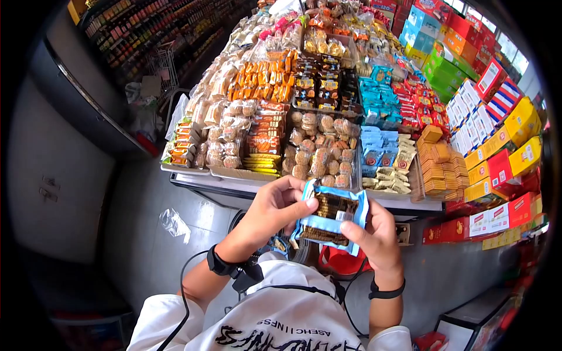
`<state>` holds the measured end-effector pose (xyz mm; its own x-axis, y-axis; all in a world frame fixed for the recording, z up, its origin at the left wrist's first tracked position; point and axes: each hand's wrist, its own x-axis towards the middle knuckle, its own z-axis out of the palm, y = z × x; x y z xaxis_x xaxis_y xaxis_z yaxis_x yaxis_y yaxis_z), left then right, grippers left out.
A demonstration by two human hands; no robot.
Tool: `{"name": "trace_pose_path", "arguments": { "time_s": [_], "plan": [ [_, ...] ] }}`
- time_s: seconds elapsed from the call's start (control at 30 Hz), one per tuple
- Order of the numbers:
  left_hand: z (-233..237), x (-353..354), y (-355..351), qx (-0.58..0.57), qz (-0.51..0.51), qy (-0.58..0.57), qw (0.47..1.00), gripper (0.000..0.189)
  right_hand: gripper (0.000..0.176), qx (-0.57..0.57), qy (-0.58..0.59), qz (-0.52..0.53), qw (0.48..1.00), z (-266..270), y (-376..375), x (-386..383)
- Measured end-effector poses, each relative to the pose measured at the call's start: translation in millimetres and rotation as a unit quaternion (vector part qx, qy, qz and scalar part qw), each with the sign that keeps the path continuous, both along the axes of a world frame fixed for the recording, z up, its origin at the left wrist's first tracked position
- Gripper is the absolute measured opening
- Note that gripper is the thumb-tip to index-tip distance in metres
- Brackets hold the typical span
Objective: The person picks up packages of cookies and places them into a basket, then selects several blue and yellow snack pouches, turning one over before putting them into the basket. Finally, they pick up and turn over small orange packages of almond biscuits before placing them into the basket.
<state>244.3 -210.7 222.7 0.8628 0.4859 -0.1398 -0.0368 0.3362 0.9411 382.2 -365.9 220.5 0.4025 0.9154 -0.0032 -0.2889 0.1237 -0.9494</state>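
Observation:
A blue-edged snack packet (331,216) with a dark, see-through middle is held up in front of the chest. My left hand (278,207) grips its left side, thumb on the upper left of the face. On the right side my right hand (374,237) holds it, thumb pressed on the lower right. Just beyond the hands, a display stand (234,175) bears rows of wrapped snacks, among them round biscuits (322,161), light blue packets (379,149) and yellow packets (261,164).
Stacked coloured boxes (494,158) line the right side. A shopping cart (165,64) stands at the back left near full shelves (146,26). Clear plastic (174,225) lies on the floor at left. Below the hands is a red object (345,260).

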Motion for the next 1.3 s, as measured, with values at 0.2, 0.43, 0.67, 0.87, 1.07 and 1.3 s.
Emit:
{"name": "trace_pose_path", "arguments": {
  "time_s": [0.2,0.43,0.67,0.87,1.07,1.3],
  "plan": [
    [-4.8,-0.5,0.5,-0.03,-0.031,0.013,0.999,0.026,0.059,-0.006,0.027,-0.019,0.999,-4.9,-1.5,0.3],
    [-5.5,-3.4,-0.4,-0.026,-0.026,0.02,0.999,0.027,0.057,-0.007,0.034,-0.01,0.999,-4.9,-0.8,-0.3],
    [-6.0,-5.6,-2.0,-0.05,-0.019,0.017,0.998,0.029,0.056,-0.008,0.043,-0.005,0.999,-5.4,-1.9,-1.1],
    [-3.8,-5.3,-5.8,-0.041,-0.016,0.013,0.999,0.03,0.055,-0.002,0.043,-0.008,0.999,-7.2,-5.6,-2.9],
    [-6.0,-6.1,-8.5,-0.017,-0.014,0.014,1.0,0.03,0.056,-0.004,0.047,-0.011,0.999,-9.1,-9.0,-3.8],
    [-1.1,-5.2,-11.9,-0.001,0.007,0.039,0.999,0.023,0.072,0.026,-0.004,-0.098,0.995,-18.3,-4.5,-16.4]
  ]
}}
